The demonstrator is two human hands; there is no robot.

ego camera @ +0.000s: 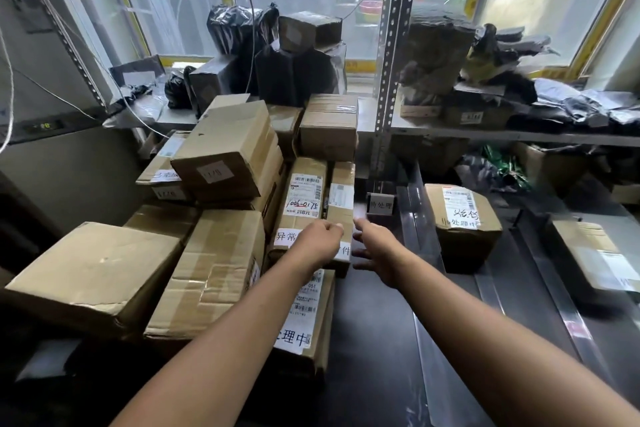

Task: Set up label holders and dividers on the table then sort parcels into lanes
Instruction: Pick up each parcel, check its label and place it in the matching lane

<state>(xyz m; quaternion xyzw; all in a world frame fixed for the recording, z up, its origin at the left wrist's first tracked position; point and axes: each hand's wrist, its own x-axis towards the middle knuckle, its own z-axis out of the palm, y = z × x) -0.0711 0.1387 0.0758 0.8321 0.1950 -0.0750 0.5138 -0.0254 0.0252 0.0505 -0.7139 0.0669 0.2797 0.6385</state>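
Observation:
On the dark table (377, 340) my left hand (317, 241) has its fingers curled on the top front of a narrow upright cardboard parcel (341, 208). My right hand (372, 248) reaches beside that parcel's right face, fingers spread; whether it touches is unclear. A taller labelled parcel (304, 198) stands just left of it. A small label holder (380, 204) stands behind at the lane's far end. Clear dividers (420, 236) (554, 291) run down the table. One parcel (462, 218) sits in the middle lane, another (595, 253) in the right lane.
A pile of cardboard boxes (221, 152) fills the table's left side, with a flat labelled box (304, 322) under my left forearm. Metal shelving (391, 55) behind holds black bags and more boxes. A shelf edge (502, 133) overhangs the lanes' far end.

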